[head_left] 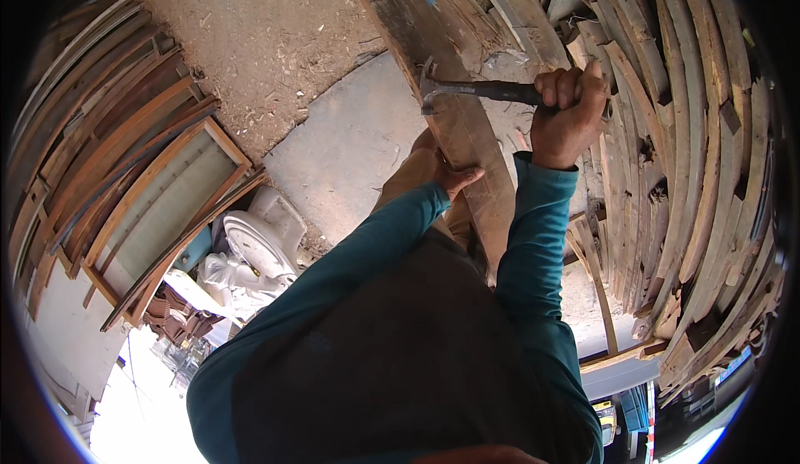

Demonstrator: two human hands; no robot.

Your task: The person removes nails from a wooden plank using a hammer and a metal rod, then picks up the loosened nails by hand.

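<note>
A claw hammer (500, 90) is in my right hand (571, 110), its fingers wrapped around the dark grip. The metal head points left and hangs over the left edge of a long wooden plank (486, 164); I cannot tell whether it touches the wood. This plank runs from the top of the view down toward my body. Lower on the plank, my left hand (454, 179) holds its left edge. The thumb lies across the upper face, while the fingers are mostly hidden. Part of my leg (408, 176) shows beside and under the plank.
Stacked boards and beams (692, 155) fill the right side. More timber (92, 155) and a framed panel (162, 205) lean at the left, by a white toilet (258, 243). A flat grey sheet (342, 139) lies on the dirt floor (258, 30), which is strewn with wood chips.
</note>
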